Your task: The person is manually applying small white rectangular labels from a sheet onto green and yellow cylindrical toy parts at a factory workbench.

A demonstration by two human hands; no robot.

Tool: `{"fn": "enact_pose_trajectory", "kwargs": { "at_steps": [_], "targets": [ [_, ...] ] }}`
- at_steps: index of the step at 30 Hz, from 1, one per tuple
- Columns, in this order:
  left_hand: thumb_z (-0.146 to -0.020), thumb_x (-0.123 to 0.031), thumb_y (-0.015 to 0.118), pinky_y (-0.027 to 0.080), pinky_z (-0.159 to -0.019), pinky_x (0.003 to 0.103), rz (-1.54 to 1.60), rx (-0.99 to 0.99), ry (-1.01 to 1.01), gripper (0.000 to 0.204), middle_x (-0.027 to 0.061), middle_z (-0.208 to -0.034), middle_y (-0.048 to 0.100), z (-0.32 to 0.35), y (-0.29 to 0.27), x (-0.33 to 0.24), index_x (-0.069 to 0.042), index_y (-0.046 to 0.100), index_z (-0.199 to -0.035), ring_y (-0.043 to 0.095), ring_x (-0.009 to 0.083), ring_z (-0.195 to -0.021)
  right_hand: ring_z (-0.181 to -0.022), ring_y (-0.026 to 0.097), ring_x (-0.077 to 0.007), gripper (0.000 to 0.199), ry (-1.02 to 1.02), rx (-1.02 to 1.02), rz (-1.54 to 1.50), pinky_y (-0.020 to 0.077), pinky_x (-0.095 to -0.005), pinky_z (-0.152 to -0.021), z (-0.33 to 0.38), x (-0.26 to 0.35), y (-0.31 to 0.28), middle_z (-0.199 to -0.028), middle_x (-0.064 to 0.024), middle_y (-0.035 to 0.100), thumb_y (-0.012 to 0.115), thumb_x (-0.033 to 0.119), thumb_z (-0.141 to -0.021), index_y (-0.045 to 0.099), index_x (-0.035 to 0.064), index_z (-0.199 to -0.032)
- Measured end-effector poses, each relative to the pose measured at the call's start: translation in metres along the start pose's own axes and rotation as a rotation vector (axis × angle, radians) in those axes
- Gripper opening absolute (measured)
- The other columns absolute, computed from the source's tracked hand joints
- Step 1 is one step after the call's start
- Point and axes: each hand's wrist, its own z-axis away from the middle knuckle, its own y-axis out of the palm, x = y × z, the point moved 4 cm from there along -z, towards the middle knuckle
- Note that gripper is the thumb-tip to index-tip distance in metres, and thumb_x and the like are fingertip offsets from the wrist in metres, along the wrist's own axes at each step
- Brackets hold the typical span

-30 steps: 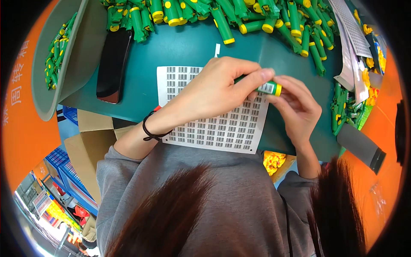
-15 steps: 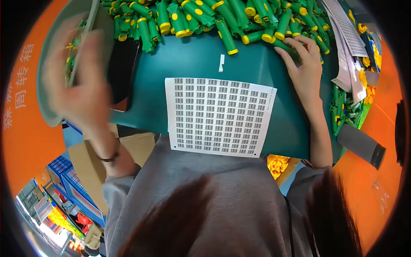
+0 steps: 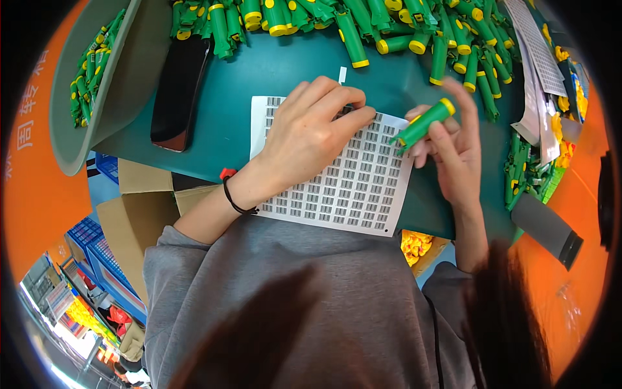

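Observation:
A white sheet of small printed labels [image 3: 350, 188] lies on the green table at its front edge. My left hand [image 3: 311, 133] reaches over it, thumb and forefinger pinched at its top rows; whatever is between the fingertips is too small to tell. To the right of the sheet, my right hand [image 3: 453, 149] grips a green plastic tube with a yellow end cap [image 3: 424, 124]. The tube is tilted, its cap toward the upper right. Just beyond the sheet sits a small white paper strip [image 3: 342, 75].
A heap of similar green tubes [image 3: 353, 42] spans the far side. At left, a grey-green bin [image 3: 123, 84] holds more tubes, beside a black phone-like slab [image 3: 181, 94]. More label sheets [image 3: 534, 52] and a grey cylinder [image 3: 546, 230] are at right. An open cardboard box [image 3: 139, 227] stands below left.
My left hand has come from the bin across to the label sheet, its fingers now pinched. My right hand has drawn a green tube from the heap toward the sheet.

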Motion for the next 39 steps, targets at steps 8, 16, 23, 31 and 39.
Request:
{"fn": "enact_pose_trajectory", "kwargs": {
  "at_steps": [8,16,23,31,39],
  "targets": [
    [-0.070,-0.009,0.070,0.044,-0.074,0.034,-0.009,-0.002,-0.011,0.017,-0.0012,-0.097,0.063,-0.007,0.003,-0.003,-0.011,0.071,-0.087,0.057,0.0190,-0.090,-0.081,0.061,-0.0108,0.018,0.078,-0.062,0.063,0.0510,-0.0236,-0.073,0.012,-0.031,-0.009,-0.114,-0.0179,0.063,0.060,0.000,-0.095,0.054,0.0016,-0.112],
    [-0.072,-0.009,0.069,0.044,-0.077,0.034,-0.052,-0.015,0.094,0.014,-0.0002,-0.099,0.063,-0.004,0.003,-0.004,-0.009,0.069,-0.086,0.057,0.0197,-0.095,-0.082,0.059,-0.0106,0.017,0.119,0.017,0.133,0.0490,-0.0234,-0.074,0.010,-0.030,-0.007,-0.112,-0.0160,0.063,0.062,-0.003,-0.092,0.057,0.0002,-0.107],
    [-0.077,-0.008,0.074,0.046,-0.081,0.035,0.159,-0.103,-0.061,0.011,0.0052,-0.101,0.064,-0.012,0.002,0.004,-0.006,0.067,-0.086,0.056,0.0256,-0.098,-0.093,0.061,-0.0136,0.028,0.050,0.035,0.129,0.0509,-0.0269,-0.082,0.011,-0.027,-0.003,-0.114,-0.0131,0.060,0.063,-0.005,-0.091,0.056,-0.0022,-0.117],
    [-0.083,-0.008,0.075,0.046,-0.083,0.031,0.529,-0.019,-0.344,0.011,0.0073,-0.102,0.067,-0.026,-0.024,-0.009,-0.005,0.069,-0.091,0.060,0.0190,-0.096,-0.095,0.063,-0.0156,0.036,-0.018,-0.025,0.086,0.0551,-0.0273,-0.080,0.013,-0.025,0.005,-0.116,-0.0129,0.061,0.062,-0.012,-0.089,0.055,-0.0054,-0.124],
    [-0.085,-0.004,0.073,0.050,-0.085,0.030,0.636,0.070,-0.357,0.009,0.0095,-0.102,0.069,-0.030,-0.020,-0.026,-0.001,0.068,-0.092,0.065,0.0176,-0.095,-0.101,0.066,-0.0187,0.037,-0.139,-0.060,0.178,0.0573,-0.0296,-0.089,0.019,-0.009,0.014,-0.115,-0.0157,0.064,0.065,-0.009,-0.089,0.056,-0.0084,-0.125]
  ]
}}
